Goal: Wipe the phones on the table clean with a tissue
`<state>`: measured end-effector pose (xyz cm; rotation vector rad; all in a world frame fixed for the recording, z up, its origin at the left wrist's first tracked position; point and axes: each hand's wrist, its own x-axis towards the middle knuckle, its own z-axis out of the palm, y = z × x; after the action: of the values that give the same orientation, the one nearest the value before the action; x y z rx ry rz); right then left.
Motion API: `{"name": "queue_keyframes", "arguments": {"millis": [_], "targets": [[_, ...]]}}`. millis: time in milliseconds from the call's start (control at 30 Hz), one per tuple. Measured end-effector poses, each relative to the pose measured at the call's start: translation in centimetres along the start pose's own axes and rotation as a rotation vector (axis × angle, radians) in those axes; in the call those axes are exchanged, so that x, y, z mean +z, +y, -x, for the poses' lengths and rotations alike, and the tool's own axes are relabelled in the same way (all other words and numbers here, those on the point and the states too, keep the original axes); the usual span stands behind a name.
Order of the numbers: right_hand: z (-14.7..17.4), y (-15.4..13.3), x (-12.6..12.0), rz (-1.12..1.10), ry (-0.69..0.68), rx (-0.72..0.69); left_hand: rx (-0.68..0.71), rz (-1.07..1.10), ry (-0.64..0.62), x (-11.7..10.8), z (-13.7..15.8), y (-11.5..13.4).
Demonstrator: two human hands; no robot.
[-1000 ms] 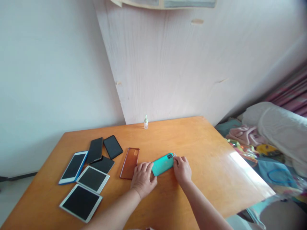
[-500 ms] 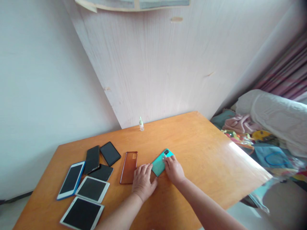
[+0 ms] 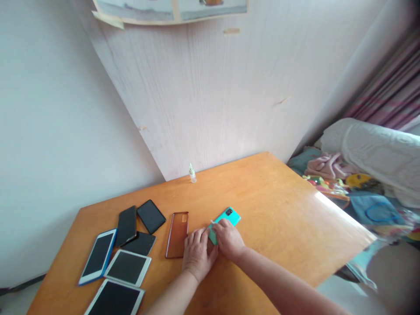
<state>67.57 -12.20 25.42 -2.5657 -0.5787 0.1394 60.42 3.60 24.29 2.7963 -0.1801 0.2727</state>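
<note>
A turquoise phone point(image 3: 233, 216) lies back side up on the wooden table, set at a slant, its dark camera block at the upper end. My left hand point(image 3: 198, 251) grips the lower left end of the phone between fingers and thumb. Over the lower half, my right hand point(image 3: 229, 238) presses bunched fingers on the phone's back. A bit of something white point(image 3: 212, 222), perhaps a tissue or wipe, pokes out from these fingertips; most of it is hidden. Just left of my left hand lies a clear brown phone case point(image 3: 177, 235), partly covered by the fingers.
On the left lie several devices, among them a black tablet point(image 3: 151, 216), a blue-edged white phone point(image 3: 97, 257) and a white tablet point(image 3: 128, 267). A small dropper bottle point(image 3: 192, 174) stands near the back edge of the table point(image 3: 278, 210). Bedding point(image 3: 387, 153) is heaped at right.
My right hand has slid with the white bit from near the camera block down toward the phone's lower left end. The left hand stays at that end. The view has shifted slightly.
</note>
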Motion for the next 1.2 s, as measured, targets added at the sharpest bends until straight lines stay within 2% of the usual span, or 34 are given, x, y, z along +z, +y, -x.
{"name": "queue_keyframes", "arguments": {"millis": [67, 100, 267, 333, 467, 533, 600, 700, 767, 867, 933, 967, 1033, 1133, 1200], "targets": [[-0.2, -0.4, 0.4, -0.012, -0.033, -0.073, 0.002, 0.002, 0.003, 0.1, 0.0, -0.1], [-0.6, 0.0, 0.2, -0.010, -0.030, -0.066, -0.003, 0.002, 0.004, 0.1, 0.0, -0.2], [-4.0, 3.2, -1.7, 0.039, 0.070, 0.165, -0.018, 0.015, -0.010, 0.2, 0.0, -0.1], [-4.2, 2.3, -1.2, 0.044, 0.057, 0.169, -0.022, 0.020, -0.018, 0.2, 0.0, -0.1], [-2.3, -1.8, 0.9, 0.001, -0.038, 0.018, -0.048, 0.030, -0.002, 0.5, 0.2, -0.3], [-1.7, -2.2, 1.0, -0.018, -0.057, -0.019, -0.044, 0.036, 0.014, 0.6, 0.2, -0.4], [-1.9, -0.8, 0.0, -0.017, -0.029, 0.020, -0.040, 0.026, 0.022, 0.7, 0.2, -0.3], [-2.4, 2.0, -2.0, 0.019, 0.066, 0.162, -0.040, -0.003, 0.018, 0.4, 0.1, -0.1], [-2.0, 2.4, -2.2, 0.034, 0.099, 0.210, -0.027, -0.013, 0.007, 0.2, 0.1, 0.0], [0.2, 0.5, -0.7, 0.017, 0.050, 0.128, -0.008, -0.005, -0.010, 0.0, 0.1, 0.0], [1.7, -0.7, 0.4, -0.019, -0.030, -0.028, -0.009, 0.012, -0.020, 0.0, 0.1, -0.1], [2.2, -0.8, 0.6, -0.033, -0.047, -0.060, -0.013, 0.019, -0.021, 0.0, 0.1, -0.1], [2.3, 0.3, 0.2, -0.027, -0.016, 0.007, -0.023, 0.025, -0.016, 0.0, 0.1, -0.1], [1.4, 3.1, -1.4, 0.037, 0.123, 0.280, -0.021, 0.018, 0.002, 0.2, 0.1, -0.1], [1.2, 3.7, -1.9, 0.062, 0.169, 0.363, -0.008, 0.003, 0.011, 0.3, 0.1, -0.2]]}}
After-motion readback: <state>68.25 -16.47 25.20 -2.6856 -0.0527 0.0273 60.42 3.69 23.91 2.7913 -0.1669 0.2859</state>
